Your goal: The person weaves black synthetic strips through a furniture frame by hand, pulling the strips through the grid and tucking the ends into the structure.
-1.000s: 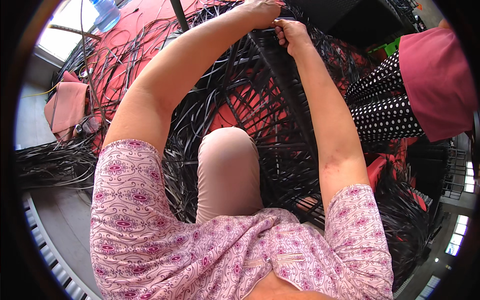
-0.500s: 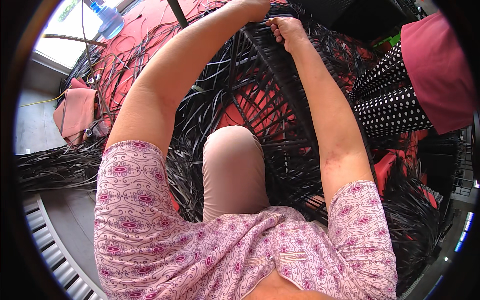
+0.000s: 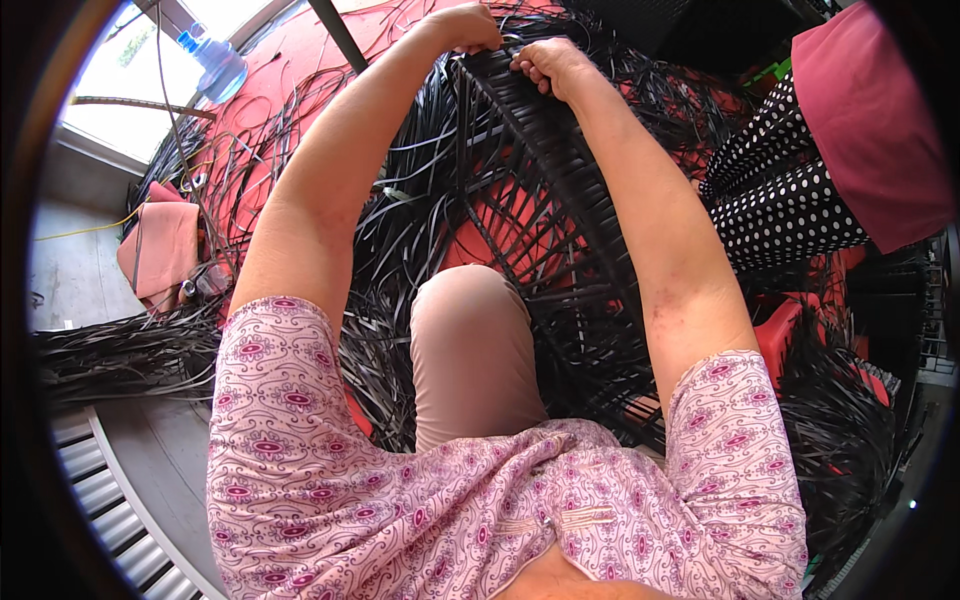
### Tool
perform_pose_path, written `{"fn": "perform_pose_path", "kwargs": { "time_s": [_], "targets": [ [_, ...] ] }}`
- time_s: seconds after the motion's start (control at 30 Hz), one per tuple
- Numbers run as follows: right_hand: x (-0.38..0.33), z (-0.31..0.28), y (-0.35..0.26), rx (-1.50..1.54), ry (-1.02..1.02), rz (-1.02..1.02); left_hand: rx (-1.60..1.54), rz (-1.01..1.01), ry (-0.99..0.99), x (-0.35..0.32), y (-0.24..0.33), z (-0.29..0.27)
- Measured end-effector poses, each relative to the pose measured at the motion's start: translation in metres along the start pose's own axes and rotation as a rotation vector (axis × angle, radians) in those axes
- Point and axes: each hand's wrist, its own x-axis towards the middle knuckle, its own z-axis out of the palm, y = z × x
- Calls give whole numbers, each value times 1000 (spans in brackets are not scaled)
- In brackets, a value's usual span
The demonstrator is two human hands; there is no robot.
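Since a second ago my left hand (image 3: 470, 25) and right hand (image 3: 545, 65) have barely shifted, each grip closed on the black woven frame (image 3: 520, 190), its top edge between them.

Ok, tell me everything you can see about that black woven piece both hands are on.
The black woven piece is a partly finished frame wrapped with flat, glossy black strips that look like plastic. A tightly woven band slants from the upper middle down to the right; below it bare struts stand open, red floor showing through. Loose strip ends spill all around. It leans over the person's raised knee. The left hand and right hand grip its top edge.
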Motion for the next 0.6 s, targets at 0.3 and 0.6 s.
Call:
{"fn": "perform_pose_path", "kwargs": {
  "time_s": [0.3, 0.6],
  "targets": [
    [9, 11, -22, -262, -31, -10, -309, -80, -31, -21, 4, 3],
    [42, 11, -10, -600, 122, -182, -385, -41, -170, -2, -13, -3]
  ]
}}
